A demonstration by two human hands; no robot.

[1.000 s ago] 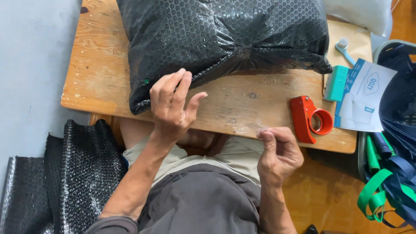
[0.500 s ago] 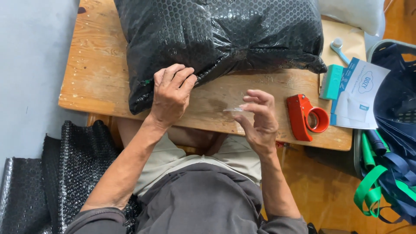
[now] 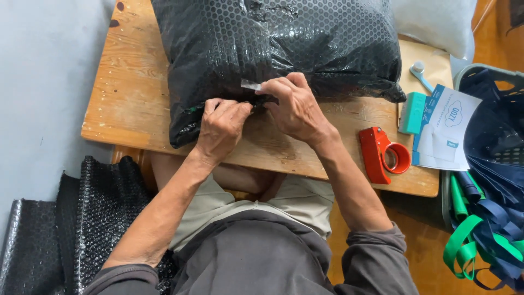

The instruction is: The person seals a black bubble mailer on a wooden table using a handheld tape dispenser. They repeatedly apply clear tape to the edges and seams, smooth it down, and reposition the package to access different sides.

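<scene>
Parcel: I see a bulky black bubble-wrap bundle point(image 3: 273, 49) lying across the far half of the wooden table point(image 3: 125, 93), its near flap folded toward me so the seam faces the hands.
Left hand: my view shows the left hand point(image 3: 221, 128) curled, knuckles up, fingertips pinching the flap down at the bundle's near edge, seemingly to hold the fold closed.
Right hand: the right hand point(image 3: 295, 106) arches over the seam, thumb and forefinger nipping a short strip of clear tape point(image 3: 251, 84), the other fingers spread loosely on the wrap.
Arms: both forearms angle in from the near side, wrists bent, meeting at the middle of the seam.
Within reach: a red tape dispenser point(image 3: 382, 155) sits to the right on the table, near a teal box point(image 3: 413, 112) and a white leaflet point(image 3: 445, 131).
Floor left: more black bubble wrap point(image 3: 82, 218) lies heaped.
</scene>
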